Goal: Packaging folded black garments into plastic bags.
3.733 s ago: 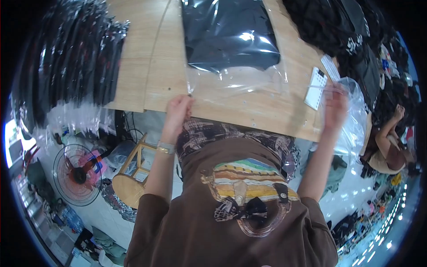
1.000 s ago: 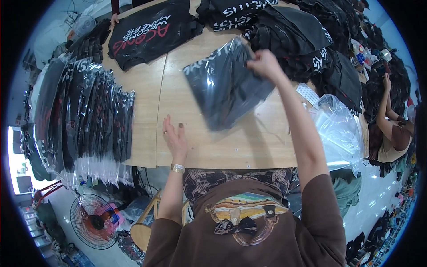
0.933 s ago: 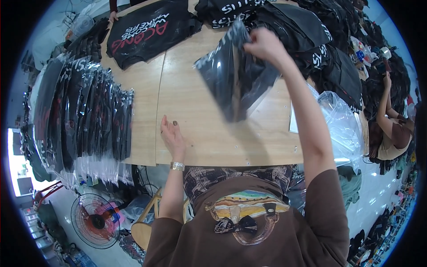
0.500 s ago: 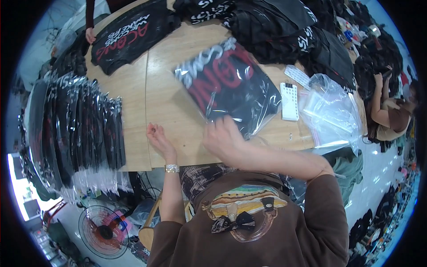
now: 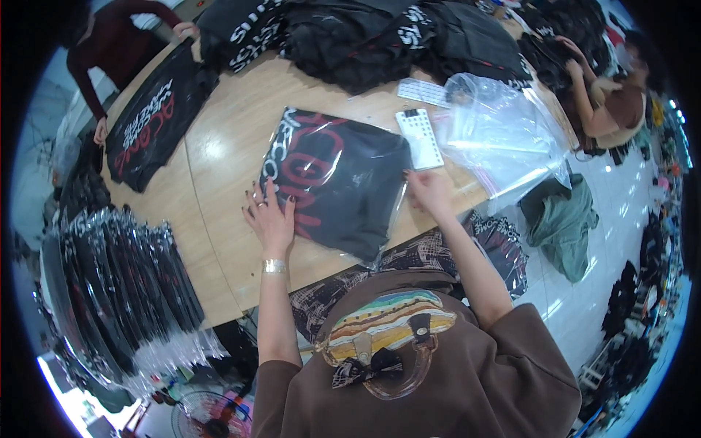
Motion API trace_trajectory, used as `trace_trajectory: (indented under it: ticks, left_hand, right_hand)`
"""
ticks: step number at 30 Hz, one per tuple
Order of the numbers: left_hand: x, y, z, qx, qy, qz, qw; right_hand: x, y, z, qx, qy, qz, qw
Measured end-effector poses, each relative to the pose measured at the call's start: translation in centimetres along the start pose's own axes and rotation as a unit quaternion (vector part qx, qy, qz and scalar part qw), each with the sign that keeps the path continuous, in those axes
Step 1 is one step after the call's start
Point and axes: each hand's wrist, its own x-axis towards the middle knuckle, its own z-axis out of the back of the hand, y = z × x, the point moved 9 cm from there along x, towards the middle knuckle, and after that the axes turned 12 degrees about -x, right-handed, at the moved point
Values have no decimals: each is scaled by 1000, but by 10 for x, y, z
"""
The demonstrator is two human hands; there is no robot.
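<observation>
A folded black T-shirt in a clear plastic bag (image 5: pixel 350 175), with red and white print, lies flat on the wooden table in front of me. My left hand (image 5: pixel 270 219) rests on the bag's left side, fingers spread, palm down over the print. At the opposite edge my right hand (image 5: pixel 428 193) has its fingers bent together on the plastic rim, seemingly pinching it. Just beyond that hand lie a white sheet with rows of small dark marks (image 5: pixel 422 142) and a second similar sheet (image 5: pixel 423 92).
Clear plastic bags (image 5: pixel 504 146) lie at right. Bagged black shirts (image 5: pixel 124 277) stand in a tight row at left. Black printed shirts (image 5: pixel 350 44) heap along the far side. A person at far left handles a black shirt (image 5: pixel 157 120); another (image 5: pixel 613 102) works at right. A fan (image 5: pixel 212 416) stands below.
The bagged shirt has come down flat and turned. My left hand has moved onto it and spread; my right hand has shifted to its right edge. The head view has swung rightward.
</observation>
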Motion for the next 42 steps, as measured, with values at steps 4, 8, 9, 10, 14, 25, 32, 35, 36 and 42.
trace_trajectory:
  ticks: [4,8,9,10,14,25,32,35,36,42]
  left_hand:
    - [-7,0,-9,-1,0,4,1000]
    - [-25,23,13,-331,-151,-12,931]
    - [-30,20,21,-431,-189,21,882]
    - [-33,24,20,-378,-181,61,906]
    - [-26,26,20,-228,-142,80,960]
    - [-20,25,9,-191,-111,47,974]
    - [-23,20,12,-143,-76,62,985]
    - [-26,18,11,-134,-80,76,985]
    - [-27,21,16,-121,-86,77,986]
    - [-24,14,6,-117,-83,67,987]
  right_hand:
    - [24,13,-13,71,-88,100,989]
    - [-38,95,42,223,-93,274,931]
    - [-52,104,55,273,-20,252,928]
    - [-71,109,85,211,-57,278,936]
    - [-147,77,211,322,-175,252,896]
    - [-297,-236,426,314,-580,107,743]
    - [-321,-552,219,196,-522,-389,734]
    - [-317,-600,83,313,-402,-510,693]
    - [-298,-575,49,328,-365,-556,671]
    - [-187,-513,98,204,-461,-341,793]
